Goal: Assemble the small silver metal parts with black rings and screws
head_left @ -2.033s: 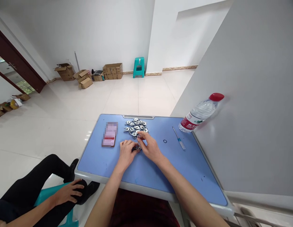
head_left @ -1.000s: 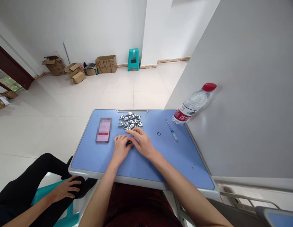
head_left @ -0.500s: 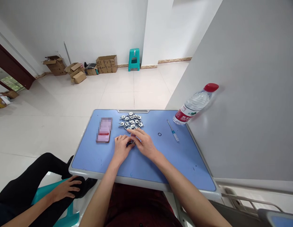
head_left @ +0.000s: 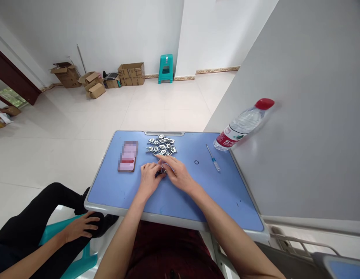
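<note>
A big white wall (head_left: 110,31) is at the back, and a grey wall (head_left: 319,135) is on the right. The blue worktop (head_left: 197,209) comes next, with a pale grey edge. On the left, another person (head_left: 52,201) in black trousers sits on a green seat (head_left: 82,261), one palm on a knee. Brown boxes (head_left: 131,74) and a green stool (head_left: 166,66) are on the floor by the white wall. A water bottle (head_left: 240,126) with a red cap is at the back right of the worktop, close to the grey wall. The left hand (head_left: 150,178) is near the middle, fingers bent in, pinching a small metal part (head_left: 164,170). The right hand (head_left: 180,175) is half curled over the same part, thumb and first finger bent round it; I cannot tell how tightly it grips. A heap of silver parts (head_left: 162,145) lies just past the hands. A phone (head_left: 128,157) lies left of the heap, its screen blurred. On the right is a thin tool (head_left: 214,159) with a blue and clear handle. Between the tool and the right hand lies a tiny dark ring (head_left: 196,164)
</note>
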Available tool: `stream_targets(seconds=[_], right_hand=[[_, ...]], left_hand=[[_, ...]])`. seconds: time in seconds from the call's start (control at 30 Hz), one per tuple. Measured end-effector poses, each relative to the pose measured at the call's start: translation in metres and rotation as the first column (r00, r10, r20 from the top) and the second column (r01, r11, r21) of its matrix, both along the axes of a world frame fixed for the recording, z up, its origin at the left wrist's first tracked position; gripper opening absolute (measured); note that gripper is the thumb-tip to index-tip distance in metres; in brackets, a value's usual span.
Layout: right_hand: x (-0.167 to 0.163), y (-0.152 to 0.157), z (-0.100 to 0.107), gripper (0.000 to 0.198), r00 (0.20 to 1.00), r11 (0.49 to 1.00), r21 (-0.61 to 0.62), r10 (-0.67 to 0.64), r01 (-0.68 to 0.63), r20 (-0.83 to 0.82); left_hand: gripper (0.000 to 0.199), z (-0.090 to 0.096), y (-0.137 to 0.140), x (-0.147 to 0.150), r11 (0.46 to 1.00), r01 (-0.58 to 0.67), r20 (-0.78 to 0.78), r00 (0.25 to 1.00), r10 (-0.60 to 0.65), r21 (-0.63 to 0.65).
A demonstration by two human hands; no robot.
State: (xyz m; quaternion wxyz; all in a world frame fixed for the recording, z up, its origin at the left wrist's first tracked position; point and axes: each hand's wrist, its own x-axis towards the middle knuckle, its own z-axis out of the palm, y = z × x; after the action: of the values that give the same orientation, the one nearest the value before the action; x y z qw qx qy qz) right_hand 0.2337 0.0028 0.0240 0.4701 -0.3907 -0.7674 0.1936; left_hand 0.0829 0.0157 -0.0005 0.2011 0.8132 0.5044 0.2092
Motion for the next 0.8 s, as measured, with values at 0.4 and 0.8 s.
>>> stream_targets(seconds=[0.4,0.8], right_hand=[[0.0007,-0.0004,0.0013,0.04,1.0,1.0,0.006,-0.013,0.013,-0.023],[0.0013,0.0002,0.0011,0.038,0.999,0.998,-0.037,-0.047,0.046,-0.013]], left_hand=[[0.004,-0.0002,-0.0005,-0.0003,1.0,0.005,0.01,1.0,-0.005,0.02],[0.002,-0.0015,-0.0008,-0.0004,1.0,0.002,0.023,1.0,-0.003,0.028]])
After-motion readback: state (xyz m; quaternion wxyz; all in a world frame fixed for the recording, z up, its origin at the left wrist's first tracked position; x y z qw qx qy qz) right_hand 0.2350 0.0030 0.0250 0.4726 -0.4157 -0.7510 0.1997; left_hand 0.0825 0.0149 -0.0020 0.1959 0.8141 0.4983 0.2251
